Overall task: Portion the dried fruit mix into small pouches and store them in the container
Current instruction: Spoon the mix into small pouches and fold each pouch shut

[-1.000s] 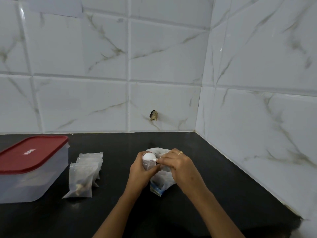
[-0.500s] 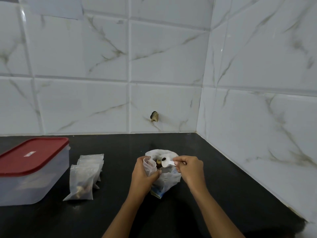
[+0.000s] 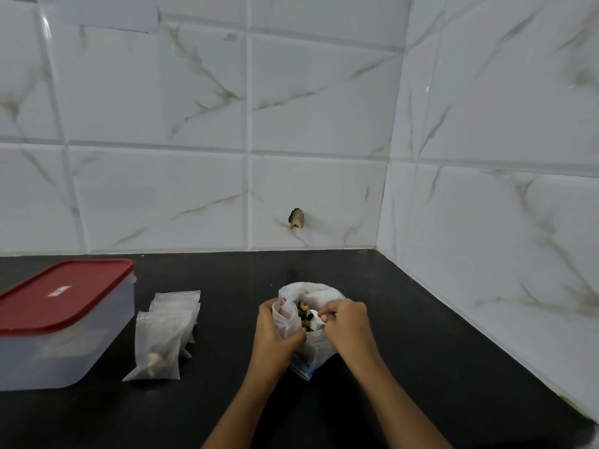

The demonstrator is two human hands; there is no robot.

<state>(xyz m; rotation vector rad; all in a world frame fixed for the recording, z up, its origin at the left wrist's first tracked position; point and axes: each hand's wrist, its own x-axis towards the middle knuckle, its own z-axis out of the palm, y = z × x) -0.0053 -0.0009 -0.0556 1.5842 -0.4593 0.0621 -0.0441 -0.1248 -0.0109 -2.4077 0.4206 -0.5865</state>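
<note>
A large clear plastic bag of dried fruit mix [image 3: 316,346] stands open on the black counter [image 3: 405,367]. My left hand [image 3: 275,335] pinches a small clear pouch [image 3: 287,320] at the bag's left rim. My right hand [image 3: 346,322] grips a small white scoop [image 3: 315,319] dipped into the bag's mouth, with nuts and dark fruit pieces [image 3: 304,311] showing around it. A pile of small pouches [image 3: 165,335] lies to the left, the front one holding some mix. Further left sits the clear container with a red lid [image 3: 61,319], lid closed.
White marble-look tiled walls [image 3: 486,222] close the counter at the back and right, meeting in a corner. A small dark chip [image 3: 296,218] marks the back wall just above the counter.
My right hand moved off the pouch and brought the white scoop down into the open bag of mix. My left hand kept the small pouch at the bag's rim.
</note>
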